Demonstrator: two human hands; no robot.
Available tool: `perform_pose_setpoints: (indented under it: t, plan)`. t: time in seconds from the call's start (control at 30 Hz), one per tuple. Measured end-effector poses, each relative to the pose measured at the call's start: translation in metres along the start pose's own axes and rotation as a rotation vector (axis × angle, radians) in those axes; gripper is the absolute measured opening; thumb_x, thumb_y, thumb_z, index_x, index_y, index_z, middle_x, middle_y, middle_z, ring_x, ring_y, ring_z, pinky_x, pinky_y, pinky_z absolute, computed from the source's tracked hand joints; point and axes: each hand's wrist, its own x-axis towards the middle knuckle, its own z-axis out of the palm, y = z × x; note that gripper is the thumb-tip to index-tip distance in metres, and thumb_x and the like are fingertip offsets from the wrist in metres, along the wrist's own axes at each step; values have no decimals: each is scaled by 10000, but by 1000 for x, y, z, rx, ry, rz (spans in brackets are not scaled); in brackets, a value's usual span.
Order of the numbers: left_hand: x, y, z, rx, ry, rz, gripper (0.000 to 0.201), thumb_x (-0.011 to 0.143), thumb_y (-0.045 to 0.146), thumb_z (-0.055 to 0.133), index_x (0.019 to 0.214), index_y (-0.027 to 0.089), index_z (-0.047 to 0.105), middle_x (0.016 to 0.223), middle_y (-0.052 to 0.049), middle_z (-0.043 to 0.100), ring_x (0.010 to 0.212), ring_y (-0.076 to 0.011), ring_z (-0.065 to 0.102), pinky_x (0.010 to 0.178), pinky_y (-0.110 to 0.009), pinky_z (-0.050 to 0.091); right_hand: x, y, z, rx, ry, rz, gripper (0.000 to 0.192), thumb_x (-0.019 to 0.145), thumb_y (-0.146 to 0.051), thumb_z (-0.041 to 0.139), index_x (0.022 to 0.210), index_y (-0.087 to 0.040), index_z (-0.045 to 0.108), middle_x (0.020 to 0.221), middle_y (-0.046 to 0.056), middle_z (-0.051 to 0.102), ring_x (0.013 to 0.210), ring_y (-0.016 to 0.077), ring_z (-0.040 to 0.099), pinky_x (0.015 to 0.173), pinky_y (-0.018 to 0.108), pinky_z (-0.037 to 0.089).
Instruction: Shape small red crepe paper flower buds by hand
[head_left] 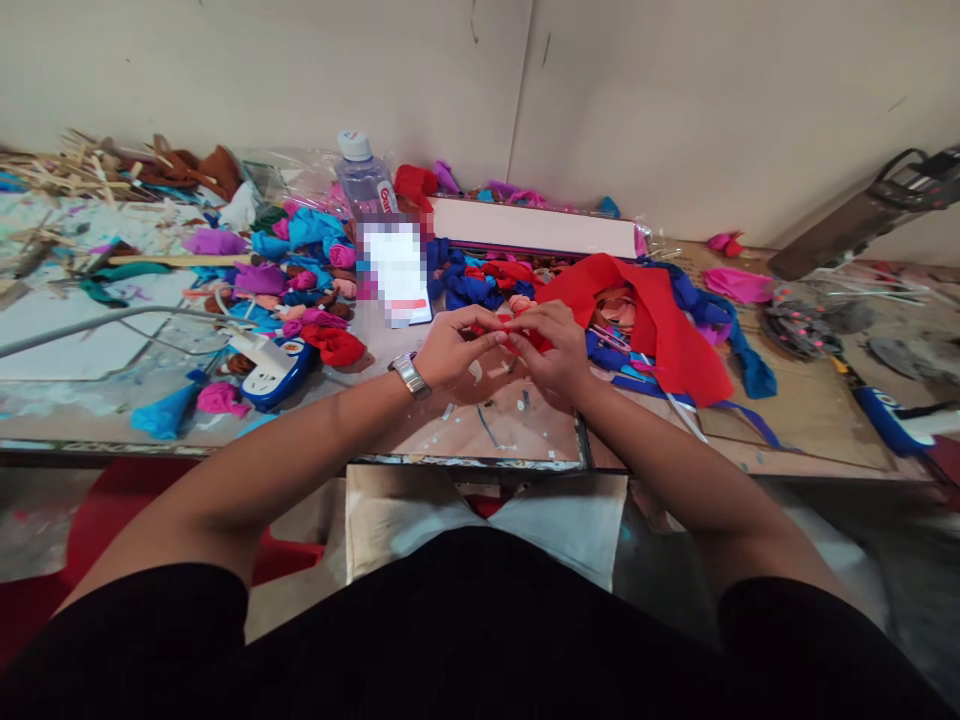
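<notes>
Above the front of the table, my left hand (456, 348), with a metal watch (409, 374) at its wrist, and my right hand (553, 345) meet fingertip to fingertip. Both pinch a small piece of red crepe paper (505, 324), mostly hidden by the fingers. Just beyond my right hand a wide strip of red crepe paper (679, 345) lies draped over a heap of blue, red and peach crinkled pieces. Behind my left hand a phone (397, 270) leans upright, its screen blurred.
A plastic bottle (364, 180) stands behind the phone. On the left lie rolled crepe paper flowers (259, 278), a blue-and-white power strip (279, 375) with a grey cable, and wooden sticks (90, 170). A long pale box (532, 228) sits by the wall. A dark bottle (840, 225) leans at right.
</notes>
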Motion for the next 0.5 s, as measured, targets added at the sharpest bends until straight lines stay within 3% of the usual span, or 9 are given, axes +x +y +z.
perform_pose_setpoints:
  t: [0.23, 0.5]
  plan:
    - [-1, 0, 1, -40, -26, -113, 467, 837, 642, 852, 951, 190, 828, 964, -74, 822, 844, -181, 726, 824, -325, 584, 0, -3, 0, -14, 4, 34, 199, 1034, -442, 678, 1025, -305, 822, 1034, 51, 806, 1060, 272, 713, 971, 486, 510]
    - [0, 1, -1, 42, -12, -29, 425, 893, 624, 790, 944, 203, 818, 982, -76, 815, 912, -205, 733, 869, -349, 579, -1, -4, 1, 21, 30, 39, 186, 1015, -440, 725, 1008, -280, 819, 1001, 52, 822, 1013, 264, 717, 953, 469, 509]
